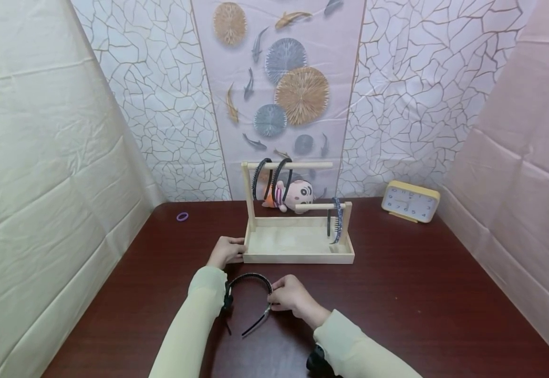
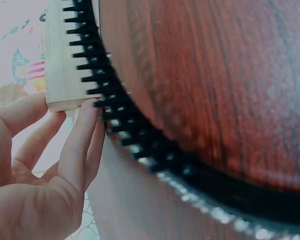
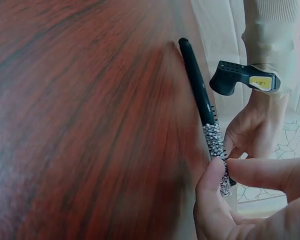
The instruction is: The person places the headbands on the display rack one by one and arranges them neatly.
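My right hand [image 1: 294,295] pinches a black toothed headband [image 1: 251,275] with sparkly trim between thumb and finger, as the right wrist view shows. The headband [image 3: 196,82] hovers at or just above the table, and I cannot tell which. At the front left corner of a pale wooden rack [image 1: 298,259], my left hand [image 1: 227,251] grips the edge, fingers on both sides of the wood. Two black headbands [image 1: 281,173] hang over the rack's upper bar. A blue patterned headband [image 1: 338,220] hangs on its lower bar. In the left wrist view the held headband [image 2: 117,107] crosses close to the camera.
Behind the rack lies a plush doll [image 1: 298,195]. A yellow-framed clock [image 1: 410,201] stands at the back right, and a purple ring [image 1: 182,216] lies at the back left. The dark wooden table [image 1: 421,294] has cloth walls on three sides.
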A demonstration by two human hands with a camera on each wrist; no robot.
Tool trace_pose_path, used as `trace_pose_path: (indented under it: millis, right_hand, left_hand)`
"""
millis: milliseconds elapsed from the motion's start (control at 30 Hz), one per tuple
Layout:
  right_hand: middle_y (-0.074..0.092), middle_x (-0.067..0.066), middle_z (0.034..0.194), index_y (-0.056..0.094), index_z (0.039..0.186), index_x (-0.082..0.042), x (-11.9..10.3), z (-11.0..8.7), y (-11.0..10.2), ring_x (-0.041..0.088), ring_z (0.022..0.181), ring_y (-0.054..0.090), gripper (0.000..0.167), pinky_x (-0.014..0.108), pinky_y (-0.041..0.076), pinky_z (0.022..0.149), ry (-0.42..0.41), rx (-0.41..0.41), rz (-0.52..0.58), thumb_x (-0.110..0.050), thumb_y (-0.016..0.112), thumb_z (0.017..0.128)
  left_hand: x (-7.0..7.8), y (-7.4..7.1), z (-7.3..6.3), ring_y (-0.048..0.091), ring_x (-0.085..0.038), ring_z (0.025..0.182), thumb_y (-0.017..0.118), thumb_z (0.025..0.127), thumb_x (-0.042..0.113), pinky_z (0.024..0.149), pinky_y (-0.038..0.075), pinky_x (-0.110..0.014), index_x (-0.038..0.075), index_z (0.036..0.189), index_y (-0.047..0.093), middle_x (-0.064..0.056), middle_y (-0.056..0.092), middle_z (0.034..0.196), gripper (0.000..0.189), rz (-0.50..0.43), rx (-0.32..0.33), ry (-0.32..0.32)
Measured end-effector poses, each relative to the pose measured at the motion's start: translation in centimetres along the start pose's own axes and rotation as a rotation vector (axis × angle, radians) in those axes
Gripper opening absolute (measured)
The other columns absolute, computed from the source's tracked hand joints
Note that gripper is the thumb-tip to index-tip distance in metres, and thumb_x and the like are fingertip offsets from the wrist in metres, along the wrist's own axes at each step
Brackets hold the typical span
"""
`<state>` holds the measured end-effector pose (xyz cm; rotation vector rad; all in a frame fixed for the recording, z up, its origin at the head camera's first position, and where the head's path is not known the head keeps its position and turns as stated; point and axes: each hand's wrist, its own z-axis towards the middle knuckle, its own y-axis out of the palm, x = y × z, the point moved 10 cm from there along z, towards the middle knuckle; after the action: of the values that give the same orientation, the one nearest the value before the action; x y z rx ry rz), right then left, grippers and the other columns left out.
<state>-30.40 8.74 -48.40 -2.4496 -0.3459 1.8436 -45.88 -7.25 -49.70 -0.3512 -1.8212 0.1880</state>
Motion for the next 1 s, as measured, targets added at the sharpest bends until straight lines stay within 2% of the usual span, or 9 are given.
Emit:
trace_pose_path:
  millis: [133, 400, 733, 1000]
  right_hand:
    - [0.064, 0.021, 0.089, 0.055, 0.109, 0.018, 0.2, 0.0, -0.2, 0.019, 0.069, 0.066, 0.025, 0.037, 0.063, 0.068, 0.001, -0.010, 0.039, 0.011, 0.061, 0.086]
    - [0.064, 0.030, 0.094, 0.050, 0.116, 0.021, 0.4, 0.1, -0.9, 0.019, 0.067, 0.067, 0.030, 0.040, 0.063, 0.070, -0.019, -0.020, 0.132, 0.013, 0.055, 0.087]
    - [0.061, 0.029, 0.099, 0.051, 0.114, 0.017, -0.4, -0.1, -3.0, 0.022, 0.074, 0.066, 0.032, 0.038, 0.063, 0.066, -0.075, 0.083, 0.157, 0.019, 0.060, 0.083]
    - [0.062, 0.030, 0.100, 0.056, 0.115, 0.014, -0.9, -0.4, -4.2, 0.027, 0.076, 0.069, 0.034, 0.041, 0.063, 0.066, -0.108, 0.135, 0.134, 0.019, 0.063, 0.082]
  left_hand:
    - [0.0, 0.1, 0.1, 0.071, -0.028, 0.096, 0.066, 0.092, 0.006, 0.077, 0.062, -0.037, 0.003, 0.130, 0.063, -0.026, 0.061, 0.129, 0.039, -0.008, -0.002, -0.001]
    - [0.0, 0.1, -0.1, 0.071, -0.028, 0.095, 0.065, 0.092, 0.006, 0.075, 0.062, -0.036, 0.001, 0.130, 0.062, -0.027, 0.060, 0.128, 0.039, -0.005, -0.009, 0.007]
    - [0.0, 0.1, 0.1, 0.071, -0.027, 0.094, 0.064, 0.092, 0.005, 0.075, 0.062, -0.036, 0.001, 0.130, 0.062, -0.027, 0.061, 0.127, 0.039, -0.009, -0.008, 0.008]
    - [-0.2, 0.0, 0.2, 0.071, -0.026, 0.094, 0.066, 0.092, 0.006, 0.076, 0.062, -0.036, 0.002, 0.131, 0.063, -0.026, 0.063, 0.124, 0.039, -0.023, -0.017, -0.005]
